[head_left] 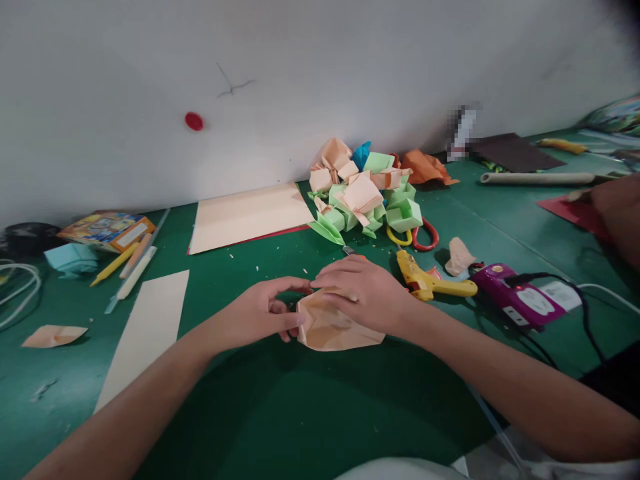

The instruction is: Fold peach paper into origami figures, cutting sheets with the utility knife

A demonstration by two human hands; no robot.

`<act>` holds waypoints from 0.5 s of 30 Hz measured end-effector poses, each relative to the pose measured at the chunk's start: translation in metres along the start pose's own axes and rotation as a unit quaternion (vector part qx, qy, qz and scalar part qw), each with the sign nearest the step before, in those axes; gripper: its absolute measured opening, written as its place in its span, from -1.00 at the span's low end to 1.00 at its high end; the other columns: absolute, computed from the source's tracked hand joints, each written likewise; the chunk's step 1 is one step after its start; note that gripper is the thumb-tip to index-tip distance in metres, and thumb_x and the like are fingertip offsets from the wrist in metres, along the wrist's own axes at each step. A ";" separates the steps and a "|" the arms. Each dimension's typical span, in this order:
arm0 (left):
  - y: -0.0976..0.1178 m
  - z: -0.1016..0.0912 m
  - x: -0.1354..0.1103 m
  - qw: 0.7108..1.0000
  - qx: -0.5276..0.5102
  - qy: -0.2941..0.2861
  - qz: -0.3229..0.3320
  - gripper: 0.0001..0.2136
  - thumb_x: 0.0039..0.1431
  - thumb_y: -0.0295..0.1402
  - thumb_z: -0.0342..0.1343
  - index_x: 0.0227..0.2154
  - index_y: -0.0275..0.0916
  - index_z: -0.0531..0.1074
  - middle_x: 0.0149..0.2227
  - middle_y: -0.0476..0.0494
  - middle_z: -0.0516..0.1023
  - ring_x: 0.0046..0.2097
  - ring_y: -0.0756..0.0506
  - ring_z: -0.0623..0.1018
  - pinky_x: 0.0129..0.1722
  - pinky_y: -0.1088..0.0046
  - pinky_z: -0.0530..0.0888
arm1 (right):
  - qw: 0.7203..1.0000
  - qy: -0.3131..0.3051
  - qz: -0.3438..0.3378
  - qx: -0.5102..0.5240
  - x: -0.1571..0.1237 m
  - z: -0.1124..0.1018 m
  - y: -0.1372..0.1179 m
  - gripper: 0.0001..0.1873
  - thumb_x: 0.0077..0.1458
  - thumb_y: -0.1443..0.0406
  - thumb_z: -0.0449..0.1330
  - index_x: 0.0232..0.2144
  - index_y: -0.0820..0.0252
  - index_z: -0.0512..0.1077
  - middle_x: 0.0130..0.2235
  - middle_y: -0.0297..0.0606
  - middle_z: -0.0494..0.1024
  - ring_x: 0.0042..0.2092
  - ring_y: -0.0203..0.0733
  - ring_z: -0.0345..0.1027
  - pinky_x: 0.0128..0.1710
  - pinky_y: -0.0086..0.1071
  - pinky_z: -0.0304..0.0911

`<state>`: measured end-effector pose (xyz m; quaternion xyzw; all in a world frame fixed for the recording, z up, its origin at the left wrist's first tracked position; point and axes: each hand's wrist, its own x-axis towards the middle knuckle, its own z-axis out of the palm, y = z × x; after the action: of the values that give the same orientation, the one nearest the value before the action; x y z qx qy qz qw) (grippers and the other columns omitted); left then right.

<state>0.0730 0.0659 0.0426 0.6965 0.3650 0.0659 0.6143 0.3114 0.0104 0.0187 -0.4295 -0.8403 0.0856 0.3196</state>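
A peach-coloured folded paper piece (340, 327) is held just above the green table in front of me. My left hand (273, 310) pinches its left edge between thumb and fingers. Lying across its top, my right hand (363, 290) grips the upper side, with the fingertips pointing left toward my left hand. Part of the paper is hidden under the right palm. Just beyond my hands is a pile of folded paper boxes (363, 193), mostly peach and light green.
At right lie a yellow glue gun (430, 277), scissors (425, 235) and a purple power strip (520, 300) with cables. Paper sheets (250, 217), a cream strip (150, 320) and pens (117, 263) are at left. A white wall (150, 67) rises behind. Someone's arm (620, 213) shows at far right.
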 end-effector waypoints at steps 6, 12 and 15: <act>-0.012 0.002 -0.001 0.997 0.017 0.075 0.029 -0.56 0.14 -0.19 0.28 0.06 -0.23 0.45 -0.16 -0.18 0.64 -0.31 -0.09 0.62 -0.32 0.33 0.61 | 0.996 0.068 -0.054 0.004 0.000 -0.013 -0.008 -0.75 0.33 0.28 0.11 -0.06 0.15 0.55 0.02 -0.08 0.61 0.11 -0.07 0.44 0.11 -0.11 0.30; -0.009 0.006 -0.007 0.982 0.109 0.143 0.057 -0.60 0.14 -0.18 0.25 0.02 -0.19 0.51 -0.21 -0.13 0.63 -0.28 -0.10 0.60 -0.26 0.33 0.60 | 0.993 0.086 -0.080 0.009 -0.003 -0.022 -0.013 -0.78 0.33 0.33 0.09 -0.11 0.08 0.53 -0.01 -0.15 0.62 0.00 -0.10 0.48 0.06 -0.12 0.32; -0.011 0.011 -0.015 0.959 0.192 0.185 0.096 -0.65 0.19 -0.15 0.20 -0.02 -0.17 0.54 -0.26 -0.11 0.63 -0.34 -0.07 0.58 -0.32 0.41 0.58 | 0.991 0.090 -0.095 0.007 -0.004 -0.024 -0.014 -0.79 0.31 0.36 0.11 -0.13 0.09 0.53 -0.06 -0.17 0.64 -0.05 -0.11 0.48 0.04 -0.14 0.33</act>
<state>0.0635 0.0481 0.0357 0.8087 0.4095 0.1809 0.3816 0.3185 -0.0044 0.0412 -0.3512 -0.8446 0.0215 0.4035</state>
